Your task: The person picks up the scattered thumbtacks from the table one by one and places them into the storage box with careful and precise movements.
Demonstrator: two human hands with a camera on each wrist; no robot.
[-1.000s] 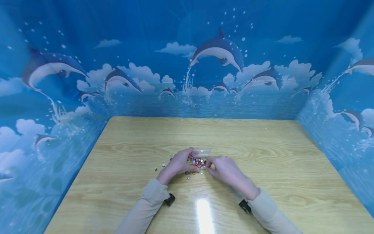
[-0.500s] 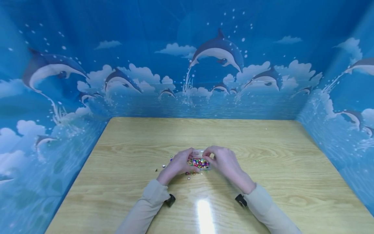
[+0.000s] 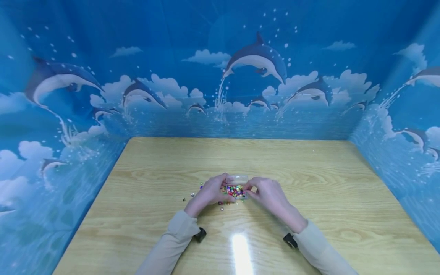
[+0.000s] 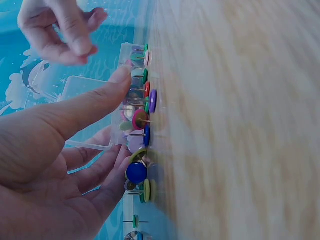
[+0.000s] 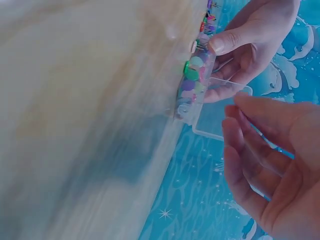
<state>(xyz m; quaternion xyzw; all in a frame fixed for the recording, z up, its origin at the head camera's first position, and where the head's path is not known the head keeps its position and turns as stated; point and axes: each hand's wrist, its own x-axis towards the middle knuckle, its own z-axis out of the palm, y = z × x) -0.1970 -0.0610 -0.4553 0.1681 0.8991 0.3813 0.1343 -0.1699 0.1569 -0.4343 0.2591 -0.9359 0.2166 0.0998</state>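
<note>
A small clear plastic box (image 4: 125,55) with its lid (image 3: 237,178) raised stands on the table, filled with colourful thumbtacks (image 3: 235,190). My left hand (image 3: 214,191) grips the box at its left end, thumb on the near wall and fingers behind. Over the right end of the box, my right hand (image 3: 269,194) has its fingers bent toward the thumb. In the right wrist view, nothing shows between the fingertips (image 5: 231,111) of that hand. Loose thumbtacks, one of them blue (image 4: 136,172), lie around my left hand, some partly hidden by it.
The wooden table (image 3: 154,160) spreads out on all sides of the box. A silver thumbtack (image 3: 192,194) and a dark bit (image 3: 183,199) lie to the left. A blue dolphin-print curtain (image 3: 213,76) encloses the table's back and sides.
My right hand went from the box's right side up beside the raised lid, then came back down toward the right end. The left hand and the box stayed put.
</note>
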